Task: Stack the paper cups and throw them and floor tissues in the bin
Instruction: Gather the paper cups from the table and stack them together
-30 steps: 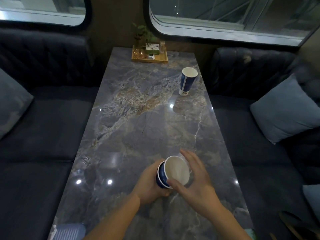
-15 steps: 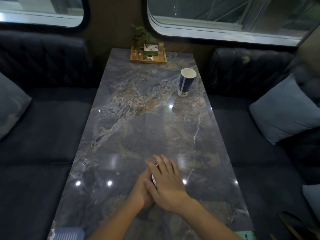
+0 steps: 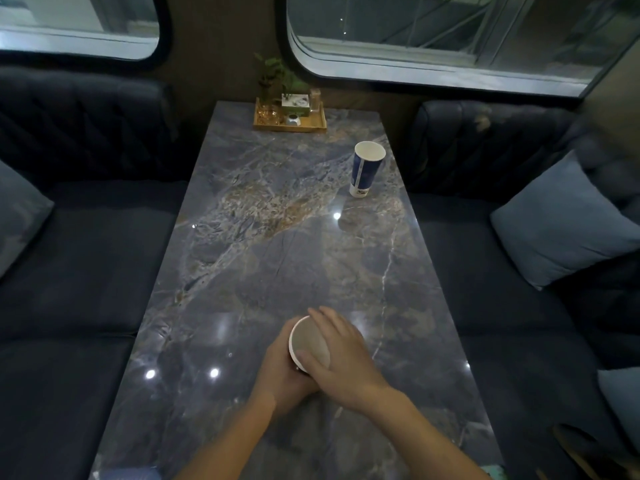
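Print on the blue-and-white far cup (image 3: 367, 168), upright by the table's (image 3: 277, 271) right edge, was unreadable. The left hand (image 3: 282, 370) gripped the near cup (image 3: 306, 339), curled round it; the right hand (image 3: 344, 355) lay across its mouth, fingers together.

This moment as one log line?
left hand grips white-rimmed paper cup | right hand rests on rim | blue paper cup upright

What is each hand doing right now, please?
Left hand: closed round the paper cup, holding it.
Right hand: open, fingers resting across the cup's mouth.
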Demonstrator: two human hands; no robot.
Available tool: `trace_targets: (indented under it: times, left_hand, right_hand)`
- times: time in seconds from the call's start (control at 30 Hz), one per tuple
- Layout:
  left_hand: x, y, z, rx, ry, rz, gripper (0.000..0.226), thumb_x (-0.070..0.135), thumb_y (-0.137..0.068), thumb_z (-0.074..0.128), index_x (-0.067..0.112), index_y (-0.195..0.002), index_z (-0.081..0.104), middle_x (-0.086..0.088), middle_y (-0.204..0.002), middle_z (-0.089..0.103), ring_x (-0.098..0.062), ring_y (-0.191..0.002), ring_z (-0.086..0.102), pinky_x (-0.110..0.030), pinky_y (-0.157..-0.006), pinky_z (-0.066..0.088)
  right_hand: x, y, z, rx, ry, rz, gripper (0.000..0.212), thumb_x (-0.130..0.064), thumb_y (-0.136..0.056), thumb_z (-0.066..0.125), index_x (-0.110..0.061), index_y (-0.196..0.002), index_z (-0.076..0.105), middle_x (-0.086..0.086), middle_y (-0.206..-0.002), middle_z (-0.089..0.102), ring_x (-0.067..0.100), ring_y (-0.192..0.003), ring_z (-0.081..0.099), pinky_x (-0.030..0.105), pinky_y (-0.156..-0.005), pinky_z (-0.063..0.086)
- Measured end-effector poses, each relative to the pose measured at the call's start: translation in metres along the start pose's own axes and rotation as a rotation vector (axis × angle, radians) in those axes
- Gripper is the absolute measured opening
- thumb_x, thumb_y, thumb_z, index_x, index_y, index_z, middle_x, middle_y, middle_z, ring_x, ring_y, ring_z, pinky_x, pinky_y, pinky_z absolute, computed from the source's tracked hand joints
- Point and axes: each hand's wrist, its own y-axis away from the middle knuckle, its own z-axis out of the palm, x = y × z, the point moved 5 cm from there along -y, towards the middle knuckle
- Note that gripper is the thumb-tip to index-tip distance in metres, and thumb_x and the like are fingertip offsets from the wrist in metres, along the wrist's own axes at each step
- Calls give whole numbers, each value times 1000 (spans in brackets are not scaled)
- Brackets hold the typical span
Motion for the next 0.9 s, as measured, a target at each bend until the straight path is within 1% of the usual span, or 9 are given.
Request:
trace_targets:
  times: [0.1,0.27,0.33,0.4,0.47,0.63,0.73,0.83,0.9]
  left_hand:
    - [4,-11,-2,1,-18,-1,79,14,-53,90,32,-121,55,13,-111,72,-5,-101,70,-28,-87,56]
    - [9,-24,0,3,-39,80,80,16,-54,90,26,-125,56,5,-121,68,-12,-112,66,-44,-96,54]
    - [7,-30,-2,-4,-54,90,79,17,-56,91,23,-127,56,4,-125,66,-15,-116,64,-45,-98,52]
    - [5,-37,-5,24,-42,107,78,13,-58,92,23,-126,57,5,-124,66,-14,-116,64,-37,-98,52]
    - [6,-46,-12,79,-18,106,79,6,-56,93,33,-122,58,8,-120,68,-9,-111,66,-25,-92,53]
    - [8,-78,-25,166,-22,100,86,6,-53,95,54,-110,53,26,-111,66,6,-103,63,-7,-84,47]
    - [9,-97,-32,181,-22,87,82,10,-54,95,52,-110,52,29,-110,64,9,-103,61,-2,-82,44]
    - [6,-113,-35,194,-5,72,80,16,-53,97,46,-113,53,26,-112,64,6,-106,61,-4,-85,44]
    - [5,-122,-35,201,-10,72,83,17,-52,97,51,-113,52,27,-113,64,7,-107,60,-3,-84,44]
  right_hand:
    - [5,-1,-4,20,-94,1,67,-42,-93,50,-29,-150,19,-7,-161,14,10,-148,8,26,-119,10]
    - [11,-2,-3,14,-175,25,58,-44,-99,34,-36,-151,8,-15,-161,-3,3,-147,-10,24,-116,0]
    - [14,-5,-3,26,-203,21,59,-43,-99,36,-36,-151,9,-17,-160,-3,1,-146,-11,23,-116,0]
    - [16,-10,-7,47,-238,11,60,-43,-96,43,-35,-150,18,-19,-159,4,-3,-146,-3,20,-117,5]
    - [21,-17,-16,76,-257,26,61,-41,-91,48,-31,-147,27,-16,-157,17,-4,-145,10,19,-118,12]
    - [39,-40,-53,166,-225,86,57,-40,-89,53,-23,-142,40,-11,-150,36,4,-140,29,21,-116,21]
    - [47,-57,-79,236,-220,96,47,-27,-91,59,-23,-136,46,-8,-141,45,7,-131,41,28,-112,32]
    - [57,-81,-100,265,-162,98,44,-22,-91,60,-21,-133,49,-12,-134,46,5,-126,42,22,-107,31]
    - [66,-104,-112,265,-127,90,46,-19,-89,60,-19,-134,48,-8,-138,47,8,-129,43,29,-111,33]
